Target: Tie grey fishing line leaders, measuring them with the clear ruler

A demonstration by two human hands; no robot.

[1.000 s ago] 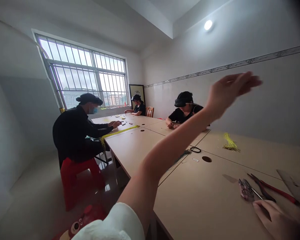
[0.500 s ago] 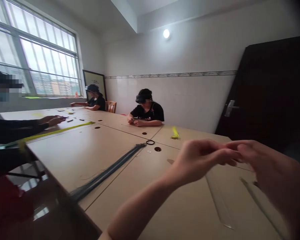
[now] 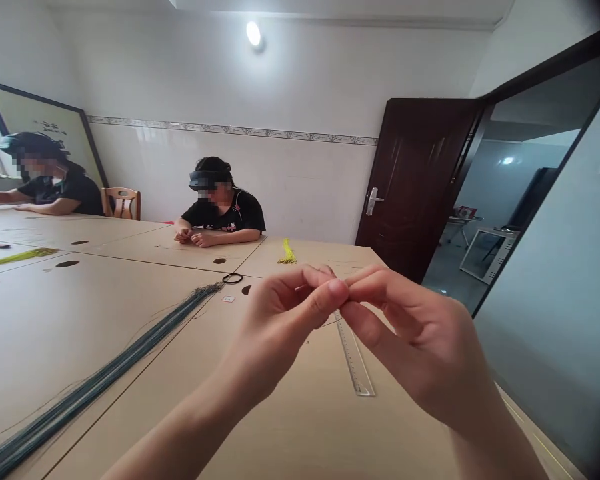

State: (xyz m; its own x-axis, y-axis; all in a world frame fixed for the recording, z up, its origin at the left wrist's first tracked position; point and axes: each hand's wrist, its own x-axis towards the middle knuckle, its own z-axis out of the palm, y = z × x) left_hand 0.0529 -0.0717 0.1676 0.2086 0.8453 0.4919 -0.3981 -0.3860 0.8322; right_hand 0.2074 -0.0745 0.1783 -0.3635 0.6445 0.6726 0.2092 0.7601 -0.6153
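Note:
My left hand [image 3: 287, 327] and my right hand [image 3: 420, 340] meet above the table, thumbs and fingertips pinched together. Whatever sits between the fingertips is too small or hidden to make out; a thin dark line shows just under them. Beneath the hands lies a clear ruler [image 3: 356, 363], its far end covered by my fingers. To the left stretches a long bundle of dark blue-grey strands [image 3: 130, 370], with frayed stray threads along its side. A black ring [image 3: 233, 278] and a small white label [image 3: 229, 299] lie by its far end.
Across the joined pale tables [image 3: 280, 433] sits a person [image 3: 225, 207] in black, hands together; another person [image 3: 55, 177] is at the far left. A yellow strand bundle [image 3: 287, 252] lies beyond my hands. A dark door [image 3: 420, 180] stands ajar on the right.
The view has swung right, so the window and the nearest person on the left are gone and the doorway shows. My hands stay pinched together, now nearer the middle of the picture.

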